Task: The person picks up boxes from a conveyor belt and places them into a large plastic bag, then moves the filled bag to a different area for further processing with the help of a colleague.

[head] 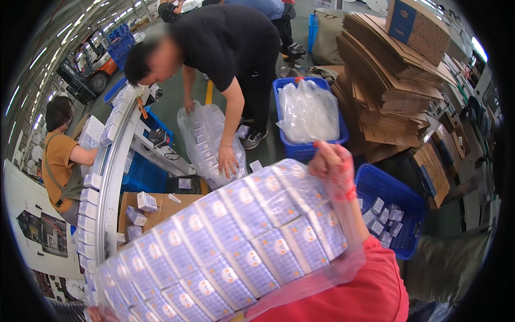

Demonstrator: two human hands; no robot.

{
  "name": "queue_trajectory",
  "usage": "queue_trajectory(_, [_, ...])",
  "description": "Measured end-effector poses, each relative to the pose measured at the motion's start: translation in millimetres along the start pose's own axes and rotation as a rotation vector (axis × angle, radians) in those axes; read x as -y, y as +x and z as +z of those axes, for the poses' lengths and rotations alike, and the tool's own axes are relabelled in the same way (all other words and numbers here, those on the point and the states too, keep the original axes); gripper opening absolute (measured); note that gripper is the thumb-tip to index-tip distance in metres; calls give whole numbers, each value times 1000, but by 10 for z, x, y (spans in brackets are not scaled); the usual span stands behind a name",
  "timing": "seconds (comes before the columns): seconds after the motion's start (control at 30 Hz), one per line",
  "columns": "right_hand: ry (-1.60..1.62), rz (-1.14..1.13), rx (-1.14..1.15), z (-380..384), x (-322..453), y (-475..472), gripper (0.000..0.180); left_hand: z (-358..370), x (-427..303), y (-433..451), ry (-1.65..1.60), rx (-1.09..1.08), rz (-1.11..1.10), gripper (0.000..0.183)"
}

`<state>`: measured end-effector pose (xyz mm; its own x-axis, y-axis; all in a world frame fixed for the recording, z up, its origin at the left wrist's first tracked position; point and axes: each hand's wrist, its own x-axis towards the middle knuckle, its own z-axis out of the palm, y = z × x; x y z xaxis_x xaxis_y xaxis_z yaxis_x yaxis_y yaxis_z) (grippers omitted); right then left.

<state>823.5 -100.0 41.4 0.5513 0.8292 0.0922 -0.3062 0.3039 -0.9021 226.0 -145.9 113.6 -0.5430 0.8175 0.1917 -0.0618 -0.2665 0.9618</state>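
Observation:
A long clear plastic bag packed with rows of small blue-and-white packets [225, 241] spans the lower middle of the view, tilted up to the right. My right hand [333, 167], raised at the bag's upper right end, is closed on the gathered plastic film; red material shows at the wrist. At the bottom left edge, my left hand [96, 313] shows only in part at the bag's other end, and its fingers are mostly hidden. Just beyond the bag, a similar filled plastic bag [211, 141] lies on the floor under a co-worker's hands.
A conveyor [116, 177] carrying packets [87, 209] runs along the left, beside another co-worker. Cardboard [169, 209] holds loose packets. Blue baskets stand ahead [303, 151] with plastic bags and at right [402, 181] with packets. Flattened cartons [390, 80] are stacked at upper right.

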Motion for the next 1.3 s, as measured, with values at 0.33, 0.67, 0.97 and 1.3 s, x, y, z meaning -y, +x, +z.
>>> queue_trajectory(0.33, [-212,73,-709,-2201,133,-1375,29,2113,1210,-119,-440,701,-359,16])
queue_trajectory(0.67, [-626,255,-911,-2792,-606,-2007,37,4086,2922,-708,-240,609,-642,22])
queue_trajectory(0.97, [-643,242,-1193,-2409,-1433,-1841,35,5478,4178,-575,-110,724,-732,28])
queue_trajectory(1.3, [-420,211,-1639,-3088,-2352,-1235,27,6919,5539,-729,130,900,-646,14])
